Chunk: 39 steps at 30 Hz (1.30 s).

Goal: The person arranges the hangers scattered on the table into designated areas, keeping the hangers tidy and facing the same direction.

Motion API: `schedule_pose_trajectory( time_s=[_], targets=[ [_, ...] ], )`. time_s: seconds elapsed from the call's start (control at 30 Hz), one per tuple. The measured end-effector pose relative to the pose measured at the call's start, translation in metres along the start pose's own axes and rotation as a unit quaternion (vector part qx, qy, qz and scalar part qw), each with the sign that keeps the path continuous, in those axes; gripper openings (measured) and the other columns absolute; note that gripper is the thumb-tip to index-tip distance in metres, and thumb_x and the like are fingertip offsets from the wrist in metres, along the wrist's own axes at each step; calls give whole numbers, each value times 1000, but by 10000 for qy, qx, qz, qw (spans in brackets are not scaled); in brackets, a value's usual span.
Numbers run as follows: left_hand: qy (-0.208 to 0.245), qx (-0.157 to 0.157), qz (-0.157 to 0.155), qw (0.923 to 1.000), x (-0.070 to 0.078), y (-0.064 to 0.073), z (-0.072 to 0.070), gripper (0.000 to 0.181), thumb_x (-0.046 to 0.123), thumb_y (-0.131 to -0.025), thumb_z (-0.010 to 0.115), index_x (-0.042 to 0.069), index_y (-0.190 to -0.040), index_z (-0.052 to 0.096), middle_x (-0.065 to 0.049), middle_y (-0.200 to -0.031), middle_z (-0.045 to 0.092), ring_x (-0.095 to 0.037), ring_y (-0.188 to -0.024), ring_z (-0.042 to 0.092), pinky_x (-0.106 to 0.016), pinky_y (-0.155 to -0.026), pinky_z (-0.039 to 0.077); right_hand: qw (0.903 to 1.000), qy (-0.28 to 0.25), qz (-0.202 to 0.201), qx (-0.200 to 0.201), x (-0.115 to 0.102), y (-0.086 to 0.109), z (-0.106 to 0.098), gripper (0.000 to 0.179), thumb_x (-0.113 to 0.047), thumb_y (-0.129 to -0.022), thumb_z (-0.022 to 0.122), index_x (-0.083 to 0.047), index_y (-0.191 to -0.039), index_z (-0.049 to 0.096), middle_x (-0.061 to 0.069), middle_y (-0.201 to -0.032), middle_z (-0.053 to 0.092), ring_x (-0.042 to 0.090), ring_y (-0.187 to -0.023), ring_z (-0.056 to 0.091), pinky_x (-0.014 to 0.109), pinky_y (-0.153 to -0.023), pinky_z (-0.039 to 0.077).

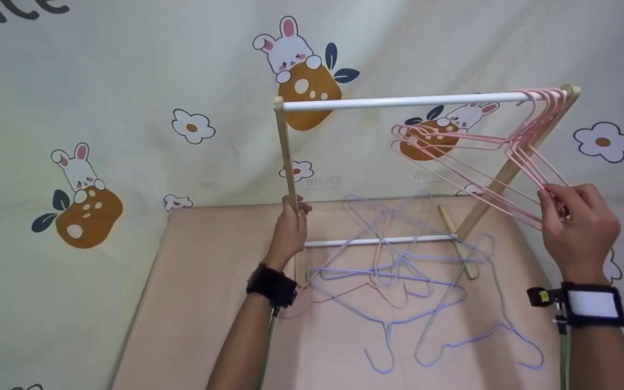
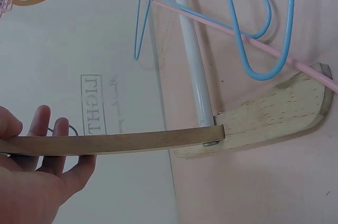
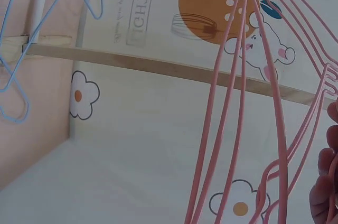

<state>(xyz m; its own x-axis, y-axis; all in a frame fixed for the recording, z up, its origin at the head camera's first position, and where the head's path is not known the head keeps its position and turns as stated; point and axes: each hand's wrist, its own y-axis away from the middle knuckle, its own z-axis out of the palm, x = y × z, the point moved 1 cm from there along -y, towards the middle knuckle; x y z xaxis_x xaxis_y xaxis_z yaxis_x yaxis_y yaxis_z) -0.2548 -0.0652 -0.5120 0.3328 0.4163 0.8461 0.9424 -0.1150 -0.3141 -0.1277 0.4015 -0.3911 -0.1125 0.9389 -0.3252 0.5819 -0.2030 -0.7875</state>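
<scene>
A small rack of wooden uprights and white bars stands on the table. My left hand grips its left wooden upright; the left wrist view shows the fingers wrapped around the wood. Several pink hangers hang by their hooks, bunched at the right end of the white top bar. At their near right corners, my right hand holds the bunch with curled fingers. Only the fingertips show in the right wrist view, so how many hangers are held is hidden.
Several blue hangers lie tangled across the table, partly over the rack's lower white bar. A pink hanger lies among them. Behind the rack hangs a printed cloth with rabbits and flowers.
</scene>
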Motion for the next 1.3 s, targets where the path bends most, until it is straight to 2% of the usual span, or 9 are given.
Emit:
schedule_pose_trajectory(
  time_s=[0.37,0.5,0.83,1.03,1.13,1.3],
  targets=[
    [-42,-6,0,10000,0,2,0,24,-4,-112,43,-2,-136,43,-25,-118,72,-40,-110,72,-57,-95,58,9998,-58,206,-44,3,3,2,30,-17,-109,72,7,-125,76,30,-105,62,46,-96,64,1,-85,27],
    [-44,-16,-39,10000,-1,3,0,25,-4,-112,42,-2,-136,43,-26,-118,72,-42,-111,71,-58,-96,57,9997,-116,181,-75,6,3,2,28,-16,-109,72,6,-124,77,28,-105,62,44,-96,63,1,-84,28],
    [-112,-43,-90,9999,0,1,-1,24,-3,-113,42,-3,-137,44,-23,-118,73,-39,-111,72,-56,-97,57,9997,-186,174,-55,6,2,3,29,-19,-109,69,5,-123,77,28,-106,64,45,-100,61,13,-86,30],
    [-66,-36,-99,9999,0,0,0,25,-3,-113,42,-2,-137,44,-23,-117,72,-39,-109,72,-56,-94,58,9996,-178,222,10,3,6,4,26,-15,-108,71,6,-122,77,28,-108,65,46,-103,60,17,-88,32],
    [-77,-72,-104,9999,0,0,0,25,-2,-113,41,-2,-138,43,-22,-118,72,-38,-110,71,-55,-93,58,9995,-196,206,98,0,9,5,25,-13,-106,73,6,-121,78,29,-111,65,48,-107,60,24,-90,34],
    [-99,-123,-118,9998,0,1,-1,26,-2,-114,40,-2,-140,43,-21,-119,71,-38,-112,71,-54,-93,58,9990,-330,-10,311,-10,16,8,33,-23,-104,71,7,-117,78,31,-114,66,52,-109,56,35,-92,32]
  ],
)
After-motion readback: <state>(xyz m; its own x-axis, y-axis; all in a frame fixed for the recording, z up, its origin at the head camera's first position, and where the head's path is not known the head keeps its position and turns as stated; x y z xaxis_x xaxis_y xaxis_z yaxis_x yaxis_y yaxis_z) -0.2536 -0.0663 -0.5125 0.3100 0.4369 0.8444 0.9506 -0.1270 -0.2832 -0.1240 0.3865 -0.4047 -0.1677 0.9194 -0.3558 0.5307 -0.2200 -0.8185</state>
